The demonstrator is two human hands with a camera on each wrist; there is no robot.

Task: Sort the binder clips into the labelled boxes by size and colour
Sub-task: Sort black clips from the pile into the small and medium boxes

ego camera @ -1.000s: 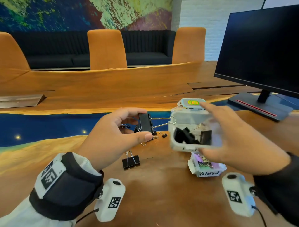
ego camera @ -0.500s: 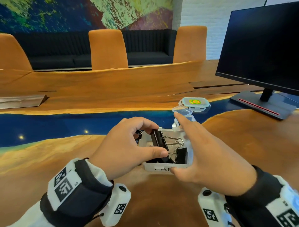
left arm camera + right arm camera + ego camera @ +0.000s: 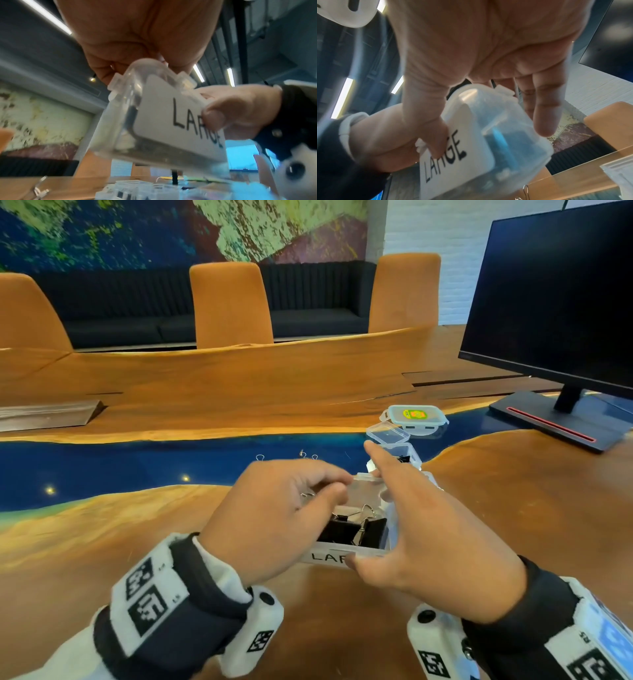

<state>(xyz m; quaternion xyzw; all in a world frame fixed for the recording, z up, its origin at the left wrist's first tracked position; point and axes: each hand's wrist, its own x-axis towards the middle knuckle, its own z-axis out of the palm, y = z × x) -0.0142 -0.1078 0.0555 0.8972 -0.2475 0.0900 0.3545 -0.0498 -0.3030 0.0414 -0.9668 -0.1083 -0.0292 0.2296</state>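
My right hand (image 3: pixel 394 508) holds a clear plastic box labelled LARGE (image 3: pixel 325 557) just above the wooden table, thumb pressed on the label (image 3: pixel 445 169) and fingers along its far and right walls. Large black binder clips (image 3: pixel 342 529) lie inside it with their silver handles up. My left hand (image 3: pixel 337 487) hovers over the box's open top with fingers curled; a silver wire handle (image 3: pixel 306 494) shows between its thumb and fingers. In the left wrist view those curled fingers sit at the rim of the LARGE box (image 3: pixel 163 108).
Behind the LARGE box stands a smaller clear box (image 3: pixel 400 457) with its lid up and black clips inside. Farther back lies a lid with a green sticker (image 3: pixel 414 416). Small loose clips (image 3: pixel 260 457) rest on the blue strip. A monitor (image 3: pixel 555 302) stands at the right.
The right hand brought the LARGE box in and down toward me. The left hand carried the large black clip over the box and lowered it inside.
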